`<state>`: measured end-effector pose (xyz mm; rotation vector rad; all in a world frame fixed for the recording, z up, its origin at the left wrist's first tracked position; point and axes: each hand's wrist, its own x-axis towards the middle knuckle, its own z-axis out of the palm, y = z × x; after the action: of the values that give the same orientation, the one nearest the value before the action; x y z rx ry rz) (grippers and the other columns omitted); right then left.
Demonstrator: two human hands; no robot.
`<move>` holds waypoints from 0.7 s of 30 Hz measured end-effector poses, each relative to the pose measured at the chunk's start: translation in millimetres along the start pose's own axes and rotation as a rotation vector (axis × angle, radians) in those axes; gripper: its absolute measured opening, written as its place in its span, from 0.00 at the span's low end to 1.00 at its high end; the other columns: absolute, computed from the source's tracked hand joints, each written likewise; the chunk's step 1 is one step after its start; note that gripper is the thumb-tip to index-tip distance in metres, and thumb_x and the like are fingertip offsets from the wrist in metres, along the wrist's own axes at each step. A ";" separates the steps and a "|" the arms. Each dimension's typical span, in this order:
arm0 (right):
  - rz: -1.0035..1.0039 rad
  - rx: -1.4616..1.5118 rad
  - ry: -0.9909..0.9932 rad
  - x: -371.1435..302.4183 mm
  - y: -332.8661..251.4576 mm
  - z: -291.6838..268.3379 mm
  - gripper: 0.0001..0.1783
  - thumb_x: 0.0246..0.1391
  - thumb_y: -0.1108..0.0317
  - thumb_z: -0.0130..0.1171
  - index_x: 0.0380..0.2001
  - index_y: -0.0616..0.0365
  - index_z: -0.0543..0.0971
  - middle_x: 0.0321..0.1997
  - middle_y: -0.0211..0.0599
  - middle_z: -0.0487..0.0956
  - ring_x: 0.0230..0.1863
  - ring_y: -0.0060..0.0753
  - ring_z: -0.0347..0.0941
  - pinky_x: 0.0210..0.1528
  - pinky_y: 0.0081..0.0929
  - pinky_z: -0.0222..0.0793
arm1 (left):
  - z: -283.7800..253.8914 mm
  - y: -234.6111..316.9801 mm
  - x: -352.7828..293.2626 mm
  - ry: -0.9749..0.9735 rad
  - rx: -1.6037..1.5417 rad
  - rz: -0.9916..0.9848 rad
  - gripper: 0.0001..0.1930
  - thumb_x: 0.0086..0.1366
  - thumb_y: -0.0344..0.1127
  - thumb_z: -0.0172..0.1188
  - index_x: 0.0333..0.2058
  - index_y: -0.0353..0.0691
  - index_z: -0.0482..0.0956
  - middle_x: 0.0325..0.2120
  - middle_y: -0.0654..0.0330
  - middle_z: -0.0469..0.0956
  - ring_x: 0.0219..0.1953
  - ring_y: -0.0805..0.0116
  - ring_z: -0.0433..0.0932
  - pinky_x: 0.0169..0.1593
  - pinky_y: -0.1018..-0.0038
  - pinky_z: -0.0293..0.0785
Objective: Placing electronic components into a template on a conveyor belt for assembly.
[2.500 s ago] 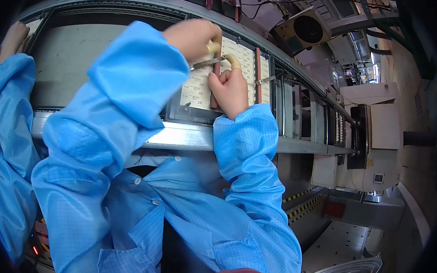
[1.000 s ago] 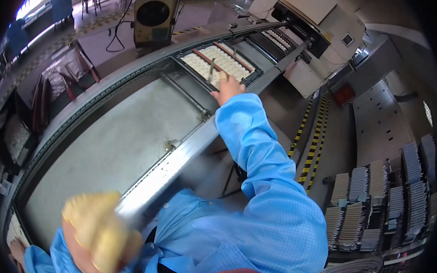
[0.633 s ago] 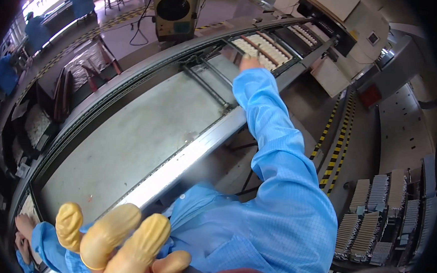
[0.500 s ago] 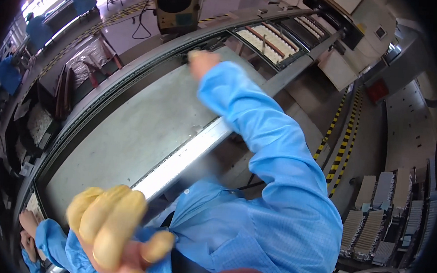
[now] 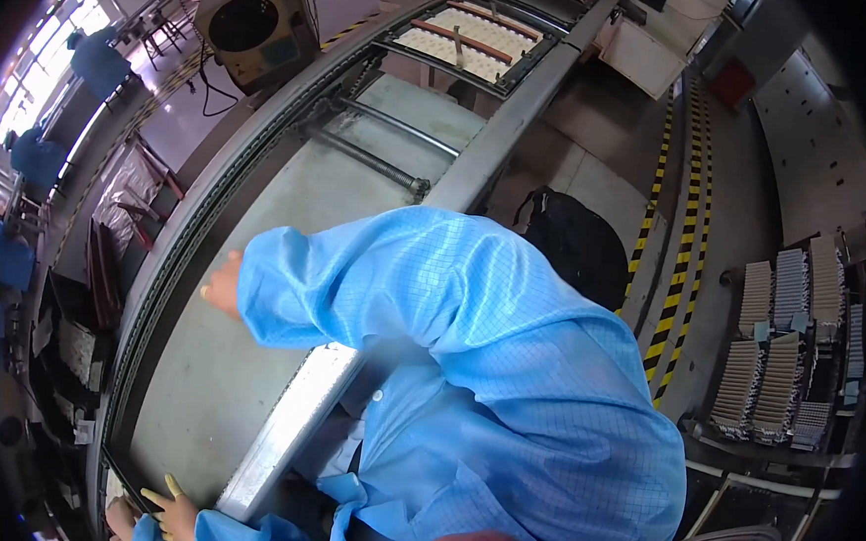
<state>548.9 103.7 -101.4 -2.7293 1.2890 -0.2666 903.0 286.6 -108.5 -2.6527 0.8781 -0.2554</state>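
My right hand (image 5: 222, 282) reaches across a long grey metal plate (image 5: 220, 347) between the rails of a conveyor. Its fingers are curled, with nothing showing in them; the sleeve hides part of the hand. My left hand (image 5: 176, 515), with yellow finger cots, is at the near left end of the plate, fingers spread. Its fingertips are beside the corner of a black frame (image 5: 131, 478); whether they touch it I cannot tell. Just left of it is another person's bare hand (image 5: 120, 519), partly cut off by the dark picture rim.
Two crossbars, a spring-wound one (image 5: 370, 158) and a smooth one (image 5: 400, 126), span the conveyor farther off. Beyond them sits a black-framed tray of pale parts (image 5: 467, 42). A chain rail (image 5: 210, 192) runs along the left. Racks of ribbed strips (image 5: 779, 376) stand right.
My right hand has come back from the far rail toward the near left. My left hand has gone down from close in front of me to the conveyor's near end. The view has shifted.
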 end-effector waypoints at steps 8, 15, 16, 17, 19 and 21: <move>0.154 0.097 -0.157 -10.4 -6.5 -54.5 0.12 0.47 0.71 0.49 0.36 0.59 0.76 0.36 0.49 0.77 0.40 0.54 0.74 0.42 0.45 0.69 | -3.3 -13.1 2.6 0.002 -0.076 0.112 0.38 0.57 0.70 0.34 0.63 0.61 0.45 0.43 0.43 0.74 0.45 0.47 0.72 0.47 0.55 0.65; 0.004 0.171 0.236 -33.1 24.7 -33.5 0.18 0.47 0.68 0.55 0.45 0.54 0.73 0.32 0.48 0.76 0.34 0.46 0.73 0.37 0.39 0.68 | -27.3 17.9 -10.6 0.094 -0.241 0.274 0.41 0.56 0.68 0.42 0.62 0.49 0.50 0.55 0.40 0.60 0.57 0.43 0.59 0.58 0.50 0.51; -0.007 0.170 0.225 -32.6 28.3 -33.3 0.18 0.46 0.69 0.55 0.43 0.54 0.74 0.25 0.44 0.73 0.27 0.41 0.70 0.31 0.37 0.65 | -45.3 20.4 -13.2 -0.049 -0.288 0.275 0.42 0.56 0.68 0.42 0.62 0.48 0.50 0.55 0.40 0.60 0.58 0.44 0.58 0.59 0.51 0.49; -0.011 0.204 0.200 -30.0 26.8 -33.6 0.16 0.46 0.69 0.55 0.42 0.55 0.74 0.20 0.41 0.70 0.24 0.39 0.67 0.28 0.35 0.63 | -45.1 18.7 -14.7 -0.019 -0.267 0.236 0.43 0.56 0.69 0.41 0.63 0.47 0.49 0.56 0.38 0.58 0.60 0.44 0.56 0.60 0.52 0.46; -0.047 0.285 0.169 -25.3 6.9 -34.4 0.14 0.47 0.70 0.55 0.41 0.56 0.75 0.19 0.40 0.68 0.22 0.37 0.66 0.27 0.33 0.62 | -31.2 0.8 -12.4 0.085 -0.257 0.158 0.43 0.56 0.69 0.41 0.63 0.47 0.47 0.57 0.37 0.55 0.61 0.43 0.53 0.61 0.52 0.44; -0.079 0.291 0.149 -26.8 15.0 -29.6 0.14 0.48 0.71 0.55 0.40 0.56 0.75 0.19 0.39 0.68 0.22 0.36 0.65 0.27 0.32 0.61 | -28.7 7.2 -15.4 0.096 -0.238 0.089 0.43 0.56 0.69 0.40 0.63 0.47 0.47 0.57 0.36 0.54 0.61 0.42 0.52 0.61 0.53 0.43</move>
<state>514.8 114.2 -78.0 -2.5532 1.0762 -0.6231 879.1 283.1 -85.5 -2.8281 1.1176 -0.2742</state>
